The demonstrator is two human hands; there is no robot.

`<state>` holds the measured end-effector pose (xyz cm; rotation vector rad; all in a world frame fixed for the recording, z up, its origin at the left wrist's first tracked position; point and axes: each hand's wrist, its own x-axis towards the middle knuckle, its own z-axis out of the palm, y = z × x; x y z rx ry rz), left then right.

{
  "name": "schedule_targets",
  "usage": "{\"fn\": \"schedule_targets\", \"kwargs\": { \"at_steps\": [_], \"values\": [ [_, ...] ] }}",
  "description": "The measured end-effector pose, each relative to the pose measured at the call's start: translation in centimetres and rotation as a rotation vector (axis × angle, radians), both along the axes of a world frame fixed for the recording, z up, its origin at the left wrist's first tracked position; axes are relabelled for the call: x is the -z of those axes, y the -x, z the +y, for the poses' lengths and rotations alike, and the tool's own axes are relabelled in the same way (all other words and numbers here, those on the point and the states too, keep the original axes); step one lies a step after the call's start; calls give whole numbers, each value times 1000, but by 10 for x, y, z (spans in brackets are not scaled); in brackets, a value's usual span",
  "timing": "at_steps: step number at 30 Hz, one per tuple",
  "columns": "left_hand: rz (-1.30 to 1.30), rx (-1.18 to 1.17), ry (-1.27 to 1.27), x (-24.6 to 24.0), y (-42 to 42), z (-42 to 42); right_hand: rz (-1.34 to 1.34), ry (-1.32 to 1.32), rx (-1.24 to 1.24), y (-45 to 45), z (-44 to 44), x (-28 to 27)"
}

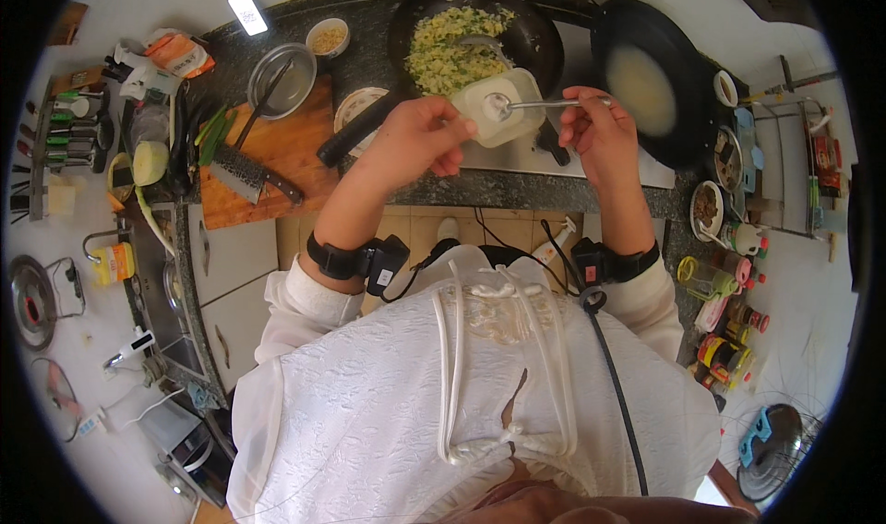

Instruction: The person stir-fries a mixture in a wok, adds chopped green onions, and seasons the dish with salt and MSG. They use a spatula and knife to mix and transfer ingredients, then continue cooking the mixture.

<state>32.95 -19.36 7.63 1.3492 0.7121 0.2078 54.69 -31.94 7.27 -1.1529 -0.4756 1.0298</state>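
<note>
My left hand (432, 136) grips the near left edge of a translucent plastic container (522, 119) with white powder or grains inside. Between the fingers of my right hand (597, 119) is the handle of a metal spoon (529, 105); its bowl is in the container and carries some of the white stuff. Just beyond, a dark wok (536, 36) holds chopped yellow and green food (443, 49), with a spatula (477, 40) resting in it. The wok's black handle (356, 133) passes by my left wrist. A small plate (360, 101) lies partly under that handle.
On the left, a cleaver (239, 171) and green stalks (220, 133) lie on a wooden cutting board (311, 164), near a glass bowl (259, 74) and a phone (247, 13). Another black wok (682, 60) with cloudy liquid stands at right, beside small bowls (706, 202) and condiment bottles (720, 358).
</note>
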Motion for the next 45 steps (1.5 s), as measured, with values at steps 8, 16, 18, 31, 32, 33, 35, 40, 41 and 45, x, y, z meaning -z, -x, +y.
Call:
{"fn": "schedule_targets", "kwargs": {
  "at_steps": [8, 16, 18, 31, 32, 33, 35, 40, 41, 45],
  "values": [
    [42, -155, 77, 9, 35, 20, 15, -114, 4, -38, 44, -14],
    [-8, -332, 115, 12, 71, 42, -359, 30, 28, -34, 99, -7],
    [-10, -360, 92, 11, 75, 46, -424, -51, 66, -32, 112, -4],
    [8, -283, 80, 15, 63, 43, -1258, -17, -174, -13, 94, 22],
    [6, -275, 72, 17, 61, 42, -1133, 19, -136, -13, 94, 20],
    [2, -266, 66, 18, 58, 41, -995, 131, -98, -13, 92, 17],
    [6, -236, 71, 19, 56, 40, -725, -9, -9, -18, 85, 4],
    [-32, -201, 62, 18, 43, 30, -168, -186, -57, -24, 63, -30],
    [-44, -184, 65, 16, 41, 29, -143, -157, -95, -20, 60, -32],
    [-41, -119, 51, 6, 22, 17, -194, -93, -156, -9, 33, -38]
  ]
}}
